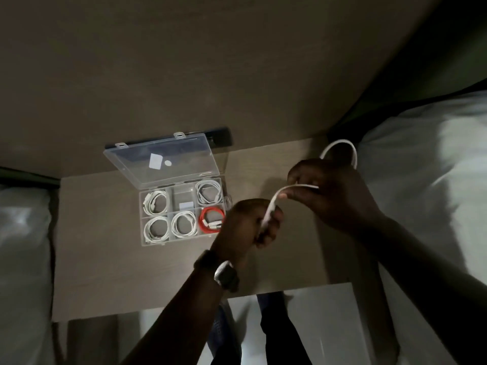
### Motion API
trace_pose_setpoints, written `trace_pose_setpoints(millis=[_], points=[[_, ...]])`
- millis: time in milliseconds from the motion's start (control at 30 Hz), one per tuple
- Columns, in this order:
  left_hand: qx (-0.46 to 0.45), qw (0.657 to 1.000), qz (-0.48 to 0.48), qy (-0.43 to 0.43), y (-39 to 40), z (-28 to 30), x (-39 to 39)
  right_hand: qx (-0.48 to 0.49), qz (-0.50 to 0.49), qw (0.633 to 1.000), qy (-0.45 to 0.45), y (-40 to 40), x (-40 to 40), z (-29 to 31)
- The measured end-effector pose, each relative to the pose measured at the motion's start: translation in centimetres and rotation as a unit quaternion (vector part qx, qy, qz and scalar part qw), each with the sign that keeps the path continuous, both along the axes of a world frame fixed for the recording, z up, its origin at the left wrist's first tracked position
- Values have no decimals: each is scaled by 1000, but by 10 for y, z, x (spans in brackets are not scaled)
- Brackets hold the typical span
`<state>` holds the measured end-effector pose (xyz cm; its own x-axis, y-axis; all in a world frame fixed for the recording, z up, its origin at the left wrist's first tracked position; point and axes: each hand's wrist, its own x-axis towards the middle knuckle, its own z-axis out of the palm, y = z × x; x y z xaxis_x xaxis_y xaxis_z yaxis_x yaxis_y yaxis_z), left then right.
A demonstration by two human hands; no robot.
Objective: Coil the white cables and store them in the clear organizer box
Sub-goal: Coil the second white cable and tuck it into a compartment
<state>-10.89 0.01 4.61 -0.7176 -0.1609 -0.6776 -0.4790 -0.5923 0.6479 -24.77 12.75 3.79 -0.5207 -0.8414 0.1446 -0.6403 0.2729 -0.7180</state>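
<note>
A white cable (278,196) runs between both hands above the wooden table (105,259). My left hand (247,225) is closed around its lower end. My right hand (329,191) pinches the cable higher up, and a loop (342,144) arcs over its knuckles. The clear organizer box (181,210) lies open left of my hands, its lid (160,159) tilted back. Several compartments hold coiled white cables (156,229), one holds a red cable (212,219), and the top middle compartment (183,196) shows only a small white piece.
White pillows or bedding lie at the right (421,180) and left (23,246) of the table. A dark flat object (221,137) sits behind the box against the wall. A watch (224,275) is on my left wrist.
</note>
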Motion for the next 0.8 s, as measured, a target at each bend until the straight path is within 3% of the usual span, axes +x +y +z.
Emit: trace_pose_setpoints(millis=[67, 133, 200, 267, 333, 400, 467, 567, 600, 667, 733, 800], points=[[160, 985, 47, 40, -4, 9, 6, 22, -23, 999, -23, -8, 1, -5], [291, 945, 91, 121, -11, 23, 7, 48, -31, 992, -112, -12, 17, -15], [348, 904, 161, 188, -19, 33, 6, 77, -20, 977, -198, -9, 41, -20], [354, 877, 259, 197, -30, 35, 2, 131, 17, 959, -249, -2, 69, -18], [252, 890, 336, 177, -43, 24, 4, 199, 79, 954, -212, 4, 93, -13], [0, 940, 312, 139, -48, 9, 7, 209, 130, 963, -108, 7, 102, 0], [-182, 962, 167, 113, -41, -5, 14, 159, 133, 978, -21, 6, 92, 13], [-241, 965, -76, 66, -22, -11, 33, 123, 53, 988, 75, -1, 56, 19], [-196, 974, -98, 54, -19, -10, 40, 122, 26, 988, 88, -4, 46, 18], [10, 995, -70, 72, -21, 0, 47, 139, -5, 987, 83, -11, 38, 10], [232, 963, 0, 136, -28, 12, 47, 164, 3, 984, 69, -21, 51, -2], [333, 920, 103, 178, -34, 15, 44, 171, 19, 985, -23, -32, 82, -7]])
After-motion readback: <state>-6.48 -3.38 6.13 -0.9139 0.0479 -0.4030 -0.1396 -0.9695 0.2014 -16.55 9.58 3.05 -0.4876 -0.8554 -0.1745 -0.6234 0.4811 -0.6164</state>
